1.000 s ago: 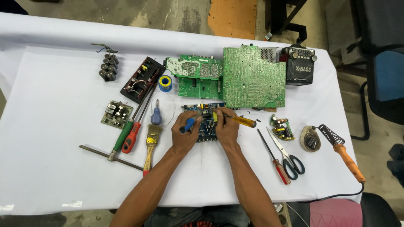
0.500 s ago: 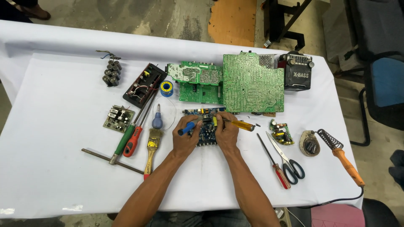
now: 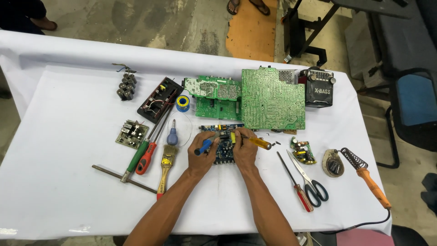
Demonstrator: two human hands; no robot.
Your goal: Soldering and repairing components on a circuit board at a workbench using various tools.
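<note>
1. Left hand [image 3: 203, 157] grips blue-handled tool [image 3: 203, 146]; right hand [image 3: 244, 150] grips yellow-handled screwdriver [image 3: 255, 142].
2. Both over small dark-blue circuit board [image 3: 224, 148] on white-covered table [image 3: 68, 182].
3. Black radio w/ white label [image 3: 318, 90] far beyond right hand.

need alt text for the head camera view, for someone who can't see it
Two bare hands work over a small blue circuit board on a white-covered table: the left hand grips a blue-handled tool, the right hand a yellow-handled screwdriver. Green circuit boards, scissors and a soldering iron lie around.
</note>
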